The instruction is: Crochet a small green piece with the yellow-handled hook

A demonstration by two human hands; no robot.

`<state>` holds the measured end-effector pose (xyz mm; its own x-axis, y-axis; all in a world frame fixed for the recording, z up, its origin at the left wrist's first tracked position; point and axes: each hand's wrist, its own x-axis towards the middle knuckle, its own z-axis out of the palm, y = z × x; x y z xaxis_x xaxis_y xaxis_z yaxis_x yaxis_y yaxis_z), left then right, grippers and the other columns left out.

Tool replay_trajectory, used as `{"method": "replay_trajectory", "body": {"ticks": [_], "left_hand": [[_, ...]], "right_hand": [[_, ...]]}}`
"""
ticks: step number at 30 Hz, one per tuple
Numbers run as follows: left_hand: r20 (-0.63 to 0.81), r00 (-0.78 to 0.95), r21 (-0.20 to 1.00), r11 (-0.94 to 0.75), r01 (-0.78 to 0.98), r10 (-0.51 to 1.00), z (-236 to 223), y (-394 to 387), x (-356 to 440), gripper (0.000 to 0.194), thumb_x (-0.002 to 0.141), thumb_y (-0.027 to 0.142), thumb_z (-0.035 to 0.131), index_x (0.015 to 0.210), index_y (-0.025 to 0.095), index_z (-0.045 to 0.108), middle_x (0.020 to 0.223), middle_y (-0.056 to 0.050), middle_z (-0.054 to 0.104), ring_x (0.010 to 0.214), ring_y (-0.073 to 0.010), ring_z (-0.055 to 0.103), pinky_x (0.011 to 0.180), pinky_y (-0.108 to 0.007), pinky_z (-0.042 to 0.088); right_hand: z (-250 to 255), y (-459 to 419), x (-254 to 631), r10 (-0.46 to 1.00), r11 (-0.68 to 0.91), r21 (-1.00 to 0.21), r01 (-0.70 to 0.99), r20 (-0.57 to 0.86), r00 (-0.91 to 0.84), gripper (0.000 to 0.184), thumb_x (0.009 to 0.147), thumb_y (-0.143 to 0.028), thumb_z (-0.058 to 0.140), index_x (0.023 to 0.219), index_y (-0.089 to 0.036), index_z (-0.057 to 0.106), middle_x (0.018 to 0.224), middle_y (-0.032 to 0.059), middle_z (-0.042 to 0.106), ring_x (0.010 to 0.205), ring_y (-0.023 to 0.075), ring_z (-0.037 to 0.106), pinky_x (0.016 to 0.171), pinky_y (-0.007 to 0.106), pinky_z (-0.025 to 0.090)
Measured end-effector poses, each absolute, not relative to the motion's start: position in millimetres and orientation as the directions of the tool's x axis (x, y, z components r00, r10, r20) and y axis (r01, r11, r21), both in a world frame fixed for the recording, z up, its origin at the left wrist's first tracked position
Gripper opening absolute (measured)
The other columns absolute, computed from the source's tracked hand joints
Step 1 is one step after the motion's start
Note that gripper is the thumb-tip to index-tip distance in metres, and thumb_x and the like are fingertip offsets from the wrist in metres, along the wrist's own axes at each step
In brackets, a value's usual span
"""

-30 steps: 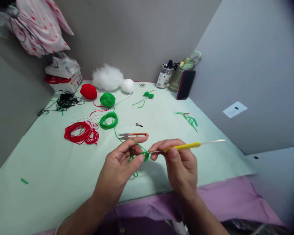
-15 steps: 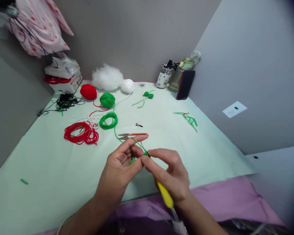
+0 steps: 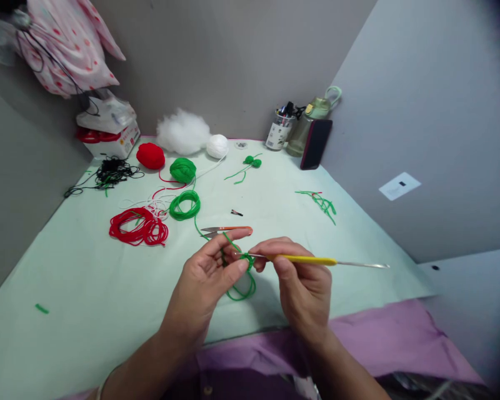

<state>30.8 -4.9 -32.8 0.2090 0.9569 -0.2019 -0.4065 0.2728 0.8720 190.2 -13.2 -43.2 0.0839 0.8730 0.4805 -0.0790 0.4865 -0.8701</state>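
Observation:
Between thumb and fingers, my left hand pinches a small piece of green crochet work, with green yarn running up over its raised index finger. A loop of green yarn hangs below the piece. My right hand grips a crochet hook by its yellow handle. The hook lies nearly level, its thin metal tip at the green piece and its other metal end pointing right. Just beyond my left fingertips lie thread snips with an orange handle.
Behind are a green yarn coil, red yarn, yarn balls in green, red and white, and white stuffing. A phone leans on a bottle at back right. Green scraps lie right.
The crochet hook has swung from pointing down toward me to nearly level. My right hand has turned with it and shifted slightly right. A yarn loop now shows below the green piece.

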Motion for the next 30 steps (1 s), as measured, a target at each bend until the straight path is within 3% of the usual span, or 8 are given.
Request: {"method": "replay_trajectory", "body": {"ticks": [5,10,19,23,27,30], "left_hand": [[-0.2,0.225,0.859,0.281,-0.428,0.954,-30.0,-4.0,32.5,0.039,0.083,0.032,0.093,0.121,0.03,0.083,0.094,-0.001,0.075,0.091,-0.0171,0.07,0.09,-0.028,0.054],[-0.219,0.164,0.877,0.267,-0.399,0.962,-27.8,-4.9,32.5,0.043,0.081,0.028,0.093,0.122,0.028,0.084,0.086,0.001,0.069,0.084,-0.0154,0.063,0.081,-0.025,0.052],[-0.217,0.152,0.88,0.261,-0.398,0.964,-27.1,-4.2,29.3,0.044,0.081,0.026,0.094,0.123,0.028,0.083,0.084,0.003,0.065,0.083,-0.013,0.061,0.082,-0.023,0.052],[-0.202,0.127,0.872,0.237,-0.428,0.971,-27.6,-2.8,32.2,0.042,0.08,0.028,0.096,0.12,0.029,0.084,0.088,0.002,0.068,0.084,-0.012,0.06,0.08,-0.021,0.051],[-0.242,0.205,0.802,0.314,-0.508,0.949,-27.7,-3.6,37.6,0.047,0.076,0.029,0.098,0.121,0.027,0.084,0.083,0.003,0.065,0.075,-0.011,0.056,0.072,-0.02,0.047],[-0.307,0.323,0.704,0.442,-0.555,0.895,-27.3,-3.2,37.0,0.049,0.075,0.031,0.097,0.122,0.023,0.085,0.08,0.001,0.062,0.068,-0.0101,0.047,0.065,-0.022,0.042]], "right_hand": [[-43.7,-15.8,189.6,0.865,0.497,-0.866,-0.051,0.49,0.107,0.018,0.107,-0.026,0.065,0.107,-0.026,0.083,0.096,0.0046,0.08,0.077,0.0155,0.072,0.07,0.029,0.062],[-45.0,-15.6,189.3,0.853,0.516,-0.855,-0.05,0.506,0.129,0.019,0.107,-0.023,0.064,0.108,-0.027,0.083,0.095,0.0032,0.078,0.075,0.0147,0.07,0.07,0.03,0.06],[-45.3,-11.4,189.2,0.865,0.498,-0.864,-0.077,0.49,0.107,0.018,0.107,-0.026,0.065,0.106,-0.026,0.083,0.093,0.0041,0.077,0.074,0.0158,0.07,0.068,0.031,0.059],[-44.2,-13.1,189.8,0.828,0.55,-0.833,0.062,0.553,0.088,0.019,0.107,-0.024,0.065,0.108,-0.027,0.083,0.09,0.0038,0.074,0.077,0.0169,0.069,0.068,0.031,0.059],[-52.9,-20.5,193.2,0.762,0.587,-0.704,0.399,0.647,0.019,0.03,0.1,-0.017,0.072,0.122,-0.036,0.082,0.099,0.0045,0.075,0.085,0.0207,0.074,0.073,0.035,0.064],[-58.2,-22.4,195.7,0.729,0.627,-0.648,0.431,0.683,-0.035,0.039,0.095,-0.016,0.078,0.125,-0.041,0.081,0.105,0.0042,0.077,0.092,0.0235,0.076,0.077,0.037,0.066]]}}
